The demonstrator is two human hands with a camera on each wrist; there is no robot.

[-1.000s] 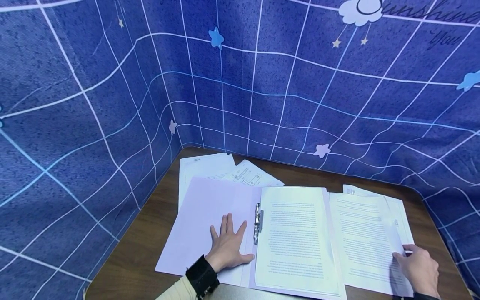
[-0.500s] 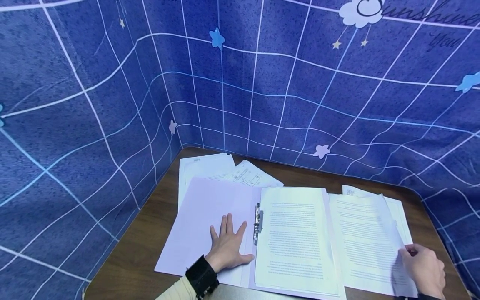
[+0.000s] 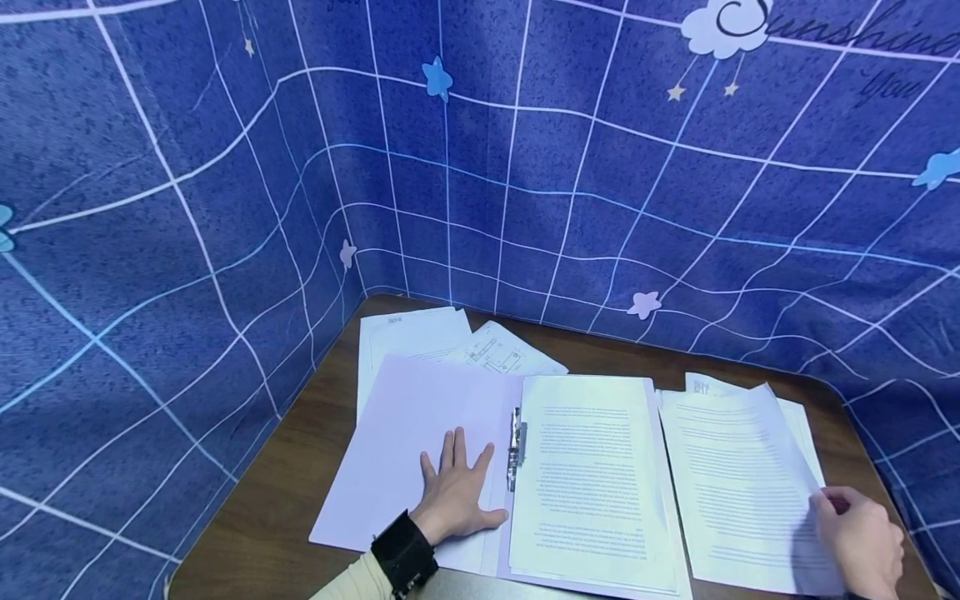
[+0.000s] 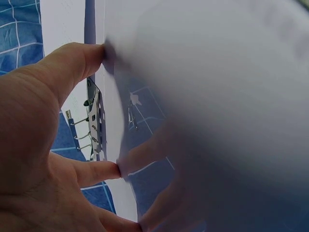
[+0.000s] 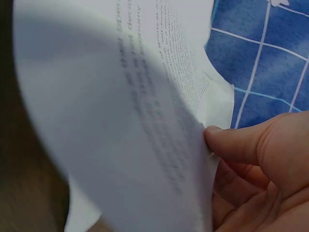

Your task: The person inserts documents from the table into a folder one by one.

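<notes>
A pale lilac folder (image 3: 408, 433) lies opened out on the table, its metal clip (image 3: 514, 450) along the spine. Printed sheets (image 3: 585, 483) lie on its right half. My left hand (image 3: 453, 496) rests with spread fingers on the folder's left cover, thumb close to the spine; the left wrist view shows the thumb (image 4: 72, 60) and fingers against the glossy cover. At the right, my right hand (image 3: 858, 533) pinches the right edge of a printed sheet (image 3: 742, 483) between thumb and fingers. That sheet bends upward along its edge, as the right wrist view (image 5: 145, 121) also shows.
Below the pinched sheet lies another paper (image 3: 798, 425). Behind the folder, more papers (image 3: 408, 333) and a sheet with line drawings (image 3: 510, 350) overlap on the brown wooden table (image 3: 247, 517). A blue gridded cloth (image 3: 480, 183) hangs around the table's back and sides.
My right hand has moved a little to the right, drawing the pinched sheet away from the folder's right edge. A narrow gap now shows between them. The left hand stays in place.
</notes>
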